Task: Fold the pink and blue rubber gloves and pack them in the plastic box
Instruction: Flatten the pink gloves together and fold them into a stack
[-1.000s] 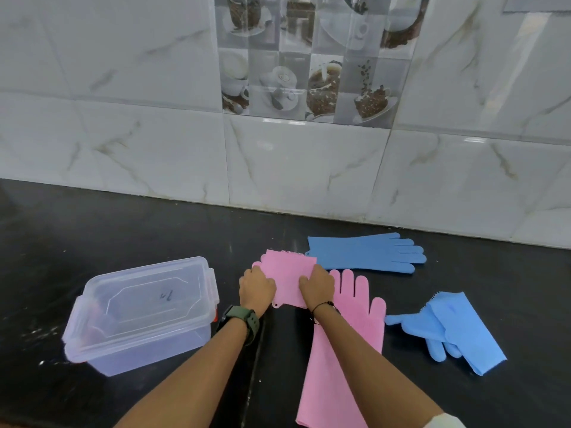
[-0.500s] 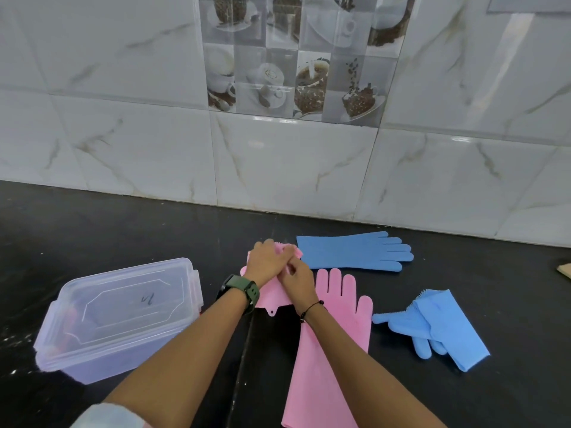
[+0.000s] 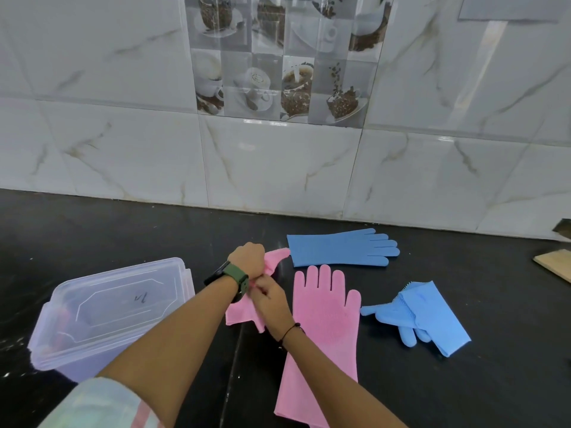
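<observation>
L hand: (image 3: 247, 256) fist-like, fingers curled round far end of the folded pink glove (image 3: 239, 313), knuckles up; green-strap watch (image 3: 230, 274) on wrist.
R hand: (image 3: 272, 299) just below L hand, touching it; fingers curled, pinching same glove's mid part. Thin black band at wrist. Exact fingertip grip hidden behind L wrist, can't tell more.
Folded pink glove: bunched btwn both hands; one pink tip sticks out past L hand toward the flat blue glove, a flap hangs down-left of R hand onto the counter.
Flat pink glove: (image 3: 321, 332) lies open, palm up w/ textured bristle patch, fingers pointing to wall, cuff toward camera; R forearm crosses its left edge.
Flat blue glove: (image 3: 336, 250) unfolded, lying sideways near wall, fingers pointing right; cuff end just beside pink tip.
Folded blue glove: (image 3: 432, 316) right of flat pink glove, apart from it; cuff part doubled over fingers, fingertips poke out left & bottom.
Plastic box: (image 3: 108, 313) clear, lid on, left of hands, near L forearm; dark scribble on lid. Some reddish stuff shows faintly inside at left, can't tell what.
Counter: (image 3: 123, 230) black, glossy; holds all items.
Wall: (image 3: 278, 168) white marble-look tiles, w/ coffee-cup picture tile panel (image 3: 278, 60) above.
Far right: wooden board edge (image 3: 556, 264) on counter, partly out of frame.
Sleeve: (image 3: 95, 406) pale, pink stripe, on L arm at bottom.
</observation>
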A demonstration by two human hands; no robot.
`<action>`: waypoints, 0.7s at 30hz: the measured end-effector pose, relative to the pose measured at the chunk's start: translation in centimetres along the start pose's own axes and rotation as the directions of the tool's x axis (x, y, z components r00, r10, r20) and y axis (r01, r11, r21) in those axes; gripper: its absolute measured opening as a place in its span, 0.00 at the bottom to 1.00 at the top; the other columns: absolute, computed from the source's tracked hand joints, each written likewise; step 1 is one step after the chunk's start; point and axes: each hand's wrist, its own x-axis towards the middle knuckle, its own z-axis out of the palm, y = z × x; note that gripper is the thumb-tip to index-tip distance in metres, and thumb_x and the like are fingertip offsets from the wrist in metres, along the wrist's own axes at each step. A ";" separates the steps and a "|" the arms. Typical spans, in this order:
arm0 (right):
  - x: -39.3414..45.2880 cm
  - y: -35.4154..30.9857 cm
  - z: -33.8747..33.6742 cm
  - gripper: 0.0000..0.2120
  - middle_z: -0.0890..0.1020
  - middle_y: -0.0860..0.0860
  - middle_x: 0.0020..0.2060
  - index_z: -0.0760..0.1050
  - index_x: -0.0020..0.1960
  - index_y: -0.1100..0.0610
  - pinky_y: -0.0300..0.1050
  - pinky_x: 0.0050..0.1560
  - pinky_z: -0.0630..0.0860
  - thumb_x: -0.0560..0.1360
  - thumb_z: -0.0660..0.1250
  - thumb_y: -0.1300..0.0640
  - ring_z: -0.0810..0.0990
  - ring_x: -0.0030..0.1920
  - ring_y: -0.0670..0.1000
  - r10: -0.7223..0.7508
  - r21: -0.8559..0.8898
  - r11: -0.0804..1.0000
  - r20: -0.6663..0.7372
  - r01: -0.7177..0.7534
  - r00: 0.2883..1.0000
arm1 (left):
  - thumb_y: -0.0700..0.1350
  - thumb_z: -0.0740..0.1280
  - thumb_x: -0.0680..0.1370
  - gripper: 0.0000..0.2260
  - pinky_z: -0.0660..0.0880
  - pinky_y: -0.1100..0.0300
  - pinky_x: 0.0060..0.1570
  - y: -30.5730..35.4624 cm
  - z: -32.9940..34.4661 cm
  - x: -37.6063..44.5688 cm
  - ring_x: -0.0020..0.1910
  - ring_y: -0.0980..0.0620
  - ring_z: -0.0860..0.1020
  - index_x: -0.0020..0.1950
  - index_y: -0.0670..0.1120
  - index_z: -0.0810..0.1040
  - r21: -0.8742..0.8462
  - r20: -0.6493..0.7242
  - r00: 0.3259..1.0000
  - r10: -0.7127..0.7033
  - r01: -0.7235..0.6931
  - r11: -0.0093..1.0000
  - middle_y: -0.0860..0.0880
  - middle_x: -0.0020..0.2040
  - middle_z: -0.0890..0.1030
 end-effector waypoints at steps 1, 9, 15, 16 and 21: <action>0.2 -0.2 -0.1 0.08 0.80 0.62 0.49 0.76 0.49 0.61 0.36 0.46 0.76 0.78 0.59 0.61 0.77 0.46 0.53 0.097 0.123 0.988 -0.036 -0.092 0.995 | 0.36 0.58 0.76 0.11 0.75 0.51 0.52 -0.3 0.0 -0.1 0.55 0.40 0.78 0.54 0.38 0.77 -0.091 -0.012 1.000 -0.007 0.006 0.996 0.39 0.56 0.80; 1.5 -1.1 -1.1 0.16 0.75 0.53 0.38 0.70 0.45 0.55 0.43 0.42 0.74 0.81 0.50 0.47 0.74 0.37 0.50 0.433 0.364 0.845 -0.033 -0.393 0.901 | 0.35 0.54 0.77 0.11 0.73 0.50 0.50 -2.4 -2.2 -1.6 0.49 0.43 0.76 0.49 0.39 0.76 -0.393 0.056 0.998 -0.004 0.026 0.919 0.39 0.52 0.79; 0.6 -1.3 -1.5 0.37 0.76 0.63 0.60 0.69 0.65 0.61 0.58 0.61 0.74 0.75 0.49 0.31 0.77 0.59 0.63 0.488 0.595 0.502 0.405 -0.628 0.773 | 0.32 0.54 0.78 0.17 0.75 0.52 0.47 -3.0 -3.8 -2.7 0.46 0.44 0.76 0.61 0.38 0.76 -0.818 0.148 0.987 0.068 0.084 0.570 0.40 0.49 0.79; 0.4 -1.2 -1.5 0.40 0.77 0.63 0.58 0.69 0.64 0.62 0.56 0.55 0.76 0.73 0.49 0.29 0.78 0.56 0.61 0.488 0.620 0.446 0.437 -0.646 0.756 | 0.32 0.54 0.78 0.17 0.76 0.52 0.48 -3.1 -3.8 -2.8 0.46 0.44 0.76 0.63 0.38 0.75 -0.867 0.143 0.986 0.083 0.084 0.492 0.40 0.49 0.79; 0.4 -0.6 -2.6 0.28 0.81 0.59 0.51 0.71 0.64 0.58 0.52 0.48 0.78 0.75 0.60 0.38 0.80 0.48 0.57 0.412 0.830 0.421 0.183 -0.365 0.893 | 0.31 0.54 0.79 0.19 0.76 0.47 0.54 -3.6 -2.5 -3.0 0.54 0.41 0.77 0.69 0.40 0.70 -0.984 0.167 0.984 0.066 0.161 0.082 0.37 0.60 0.78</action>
